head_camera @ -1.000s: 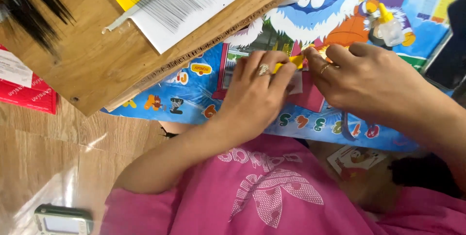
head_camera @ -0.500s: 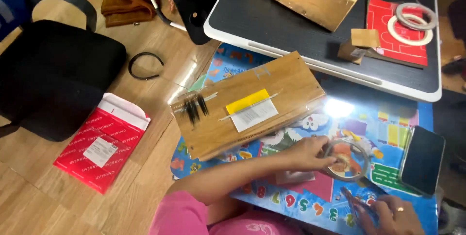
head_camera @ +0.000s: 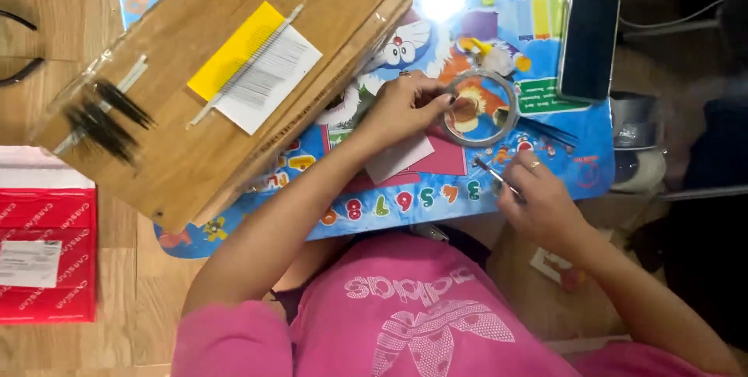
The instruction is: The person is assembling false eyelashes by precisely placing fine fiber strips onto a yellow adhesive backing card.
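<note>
Clear tape roll (head_camera: 481, 108) pinched by left hand (head_camera: 401, 108); tweezers (head_camera: 493, 174) gripped in right hand (head_camera: 538, 202); roll best steadied flat.

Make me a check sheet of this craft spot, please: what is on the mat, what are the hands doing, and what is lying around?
Surface: colourful cartoon mat on a low table, wood floor around.
Job's things: clear tape roll; thin tweezers; pink and white card.
Clutter: wooden board with black strands and paper slip; dark phone.
Grippers: left hand pinches the roll's rim; right hand grips the tweezers.
Cables: black loop at the left edge.
Surroundings: red packet on the floor.
</note>
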